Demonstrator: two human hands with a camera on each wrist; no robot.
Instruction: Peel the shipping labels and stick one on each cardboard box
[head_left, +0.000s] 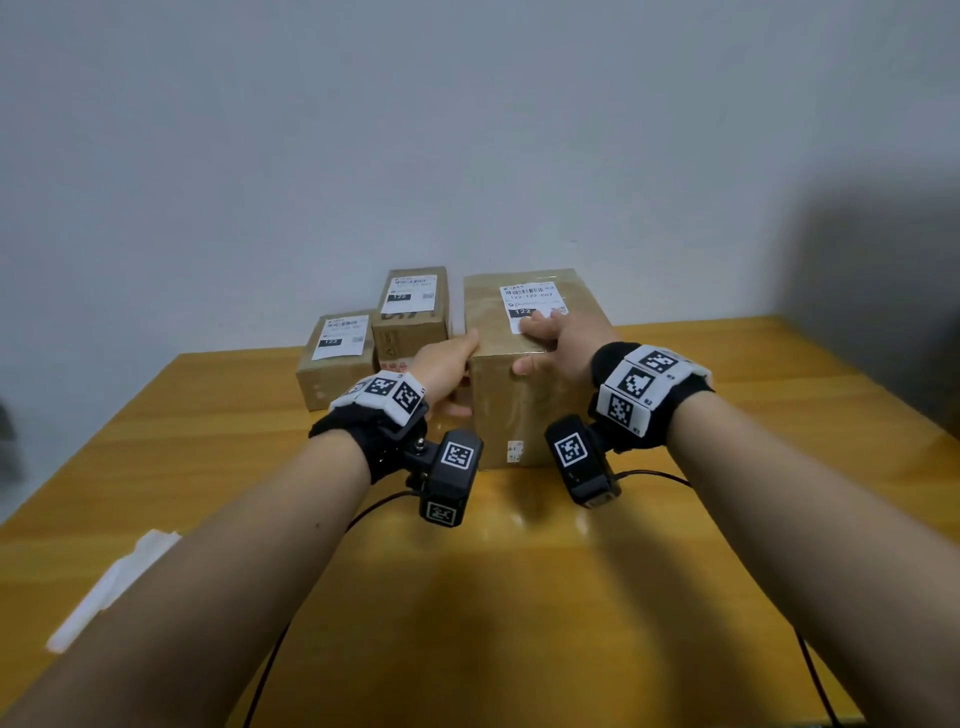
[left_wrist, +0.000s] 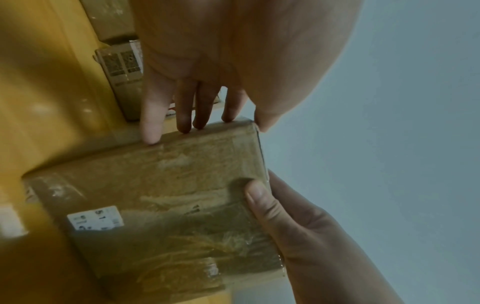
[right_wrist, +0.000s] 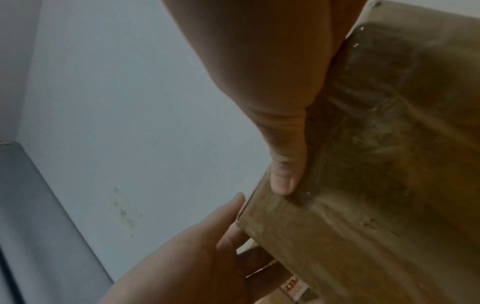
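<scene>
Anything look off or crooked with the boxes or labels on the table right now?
Nothing is spilled or damaged. All three boxes carry labels; the large box's label sits slightly skewed. White strips, probably peeled backing, lie loose at the table's left edge.

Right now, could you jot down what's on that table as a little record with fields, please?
Boxes: three, each labelled on top
Big box: nearest, held by both hands
Left hand: fingers flat against its left side
Right hand: fingers on top, on its label; thumb on the front face
Other boxes: low box and tall box, behind left
Table: wooden; white strip near its left edge
</scene>
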